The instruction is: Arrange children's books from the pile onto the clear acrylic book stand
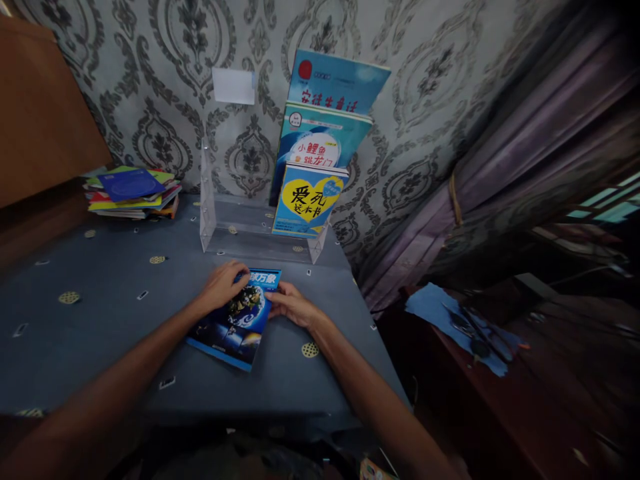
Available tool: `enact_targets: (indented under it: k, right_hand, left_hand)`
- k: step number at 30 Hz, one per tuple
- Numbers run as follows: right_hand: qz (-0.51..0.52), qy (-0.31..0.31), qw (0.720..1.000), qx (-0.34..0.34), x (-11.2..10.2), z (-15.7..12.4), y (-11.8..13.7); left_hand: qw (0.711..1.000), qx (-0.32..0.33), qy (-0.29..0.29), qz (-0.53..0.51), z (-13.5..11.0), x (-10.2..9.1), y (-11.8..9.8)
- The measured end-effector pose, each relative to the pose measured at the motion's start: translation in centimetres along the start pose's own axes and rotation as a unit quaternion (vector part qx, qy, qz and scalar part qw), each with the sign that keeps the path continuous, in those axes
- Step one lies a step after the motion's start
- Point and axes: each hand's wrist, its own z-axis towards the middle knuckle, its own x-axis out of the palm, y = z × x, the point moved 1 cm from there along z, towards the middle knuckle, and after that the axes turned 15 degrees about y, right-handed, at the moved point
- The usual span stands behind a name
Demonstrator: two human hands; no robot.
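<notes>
A dark blue book (245, 313) with a globe on its cover lies at the front middle of the table, partly covered by my hands. My left hand (223, 283) rests over its upper left side with the fingers curled onto the cover. From the right, my right hand (294, 305) grips the book's edge, thumb on the cover and fingers low at the side. Behind the book stands a clear acrylic rack (250, 243). Upright in its right part are a small blue book with a yellow heart (309, 203), a teal book (325, 137) and a taller blue book (340, 80).
A stack of books (133, 193) lies at the table's back left, near a brown wooden panel (45, 113). A white card (233, 87) is on the patterned wall. Right of the table hang curtains (420, 233); a blue cloth (440, 310) with dark tools lies on a lower surface.
</notes>
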Motion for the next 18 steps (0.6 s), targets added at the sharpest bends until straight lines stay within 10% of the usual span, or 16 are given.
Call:
enact_targets:
  k: [8,18]
  right_hand:
    - [-0.068,0.076,0.986,0.132,0.0,-0.8,0.8]
    - [-0.191,-0.194,0.962,0.034,-5.5,-1.8,2.1]
  left_hand:
    - [0.993,-0.052,0.049,0.092,-1.1,0.1,-2.7]
    - [0.967,-0.019,0.118,0.225,-2.5,4.6,-4.6]
